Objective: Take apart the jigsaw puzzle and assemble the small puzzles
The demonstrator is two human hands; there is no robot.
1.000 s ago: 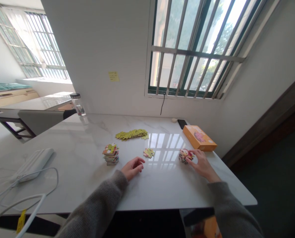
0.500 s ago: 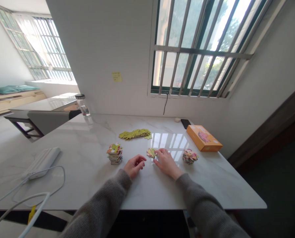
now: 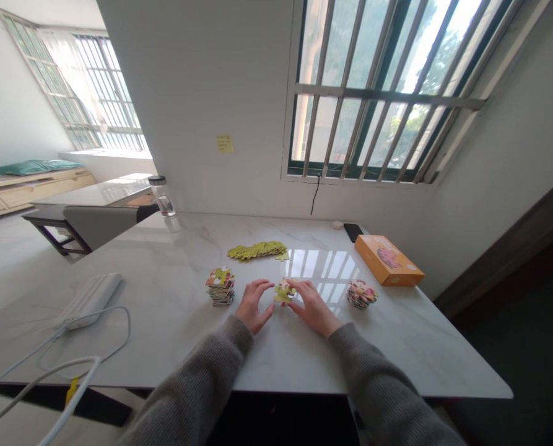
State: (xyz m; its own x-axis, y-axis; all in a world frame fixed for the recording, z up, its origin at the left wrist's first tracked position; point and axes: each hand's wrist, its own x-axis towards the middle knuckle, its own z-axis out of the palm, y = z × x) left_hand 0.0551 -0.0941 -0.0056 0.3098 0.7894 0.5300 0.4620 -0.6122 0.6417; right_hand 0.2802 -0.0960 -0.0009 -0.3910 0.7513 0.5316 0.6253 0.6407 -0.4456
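A few puzzle pieces [image 3: 284, 292], green and cream with bits of red, sit between my two hands in the middle of the table. My right hand [image 3: 317, 308] grips them at their right edge between thumb and fingers. On the other side my left hand [image 3: 254, 306] is open, thumb and fingers apart, its tips just short of the pieces. Left of it rises a stack of puzzle pieces [image 3: 221, 287]. To the right of my right hand is another round stack of puzzle pieces [image 3: 362, 294]. Behind, green pieces [image 3: 256, 250] lie overlapped in a long row.
An orange box [image 3: 389, 260] and a black phone [image 3: 353, 232] lie at the right back of the white table [image 3: 174, 347]. A white power strip [image 3: 94, 300] with cables is at the left. A clear bottle [image 3: 163, 197] stands at the back left corner.
My left hand has opened from a loose curl and come up beside the pieces. In my right hand the pieces now show more of their faces. The view has shifted slightly.
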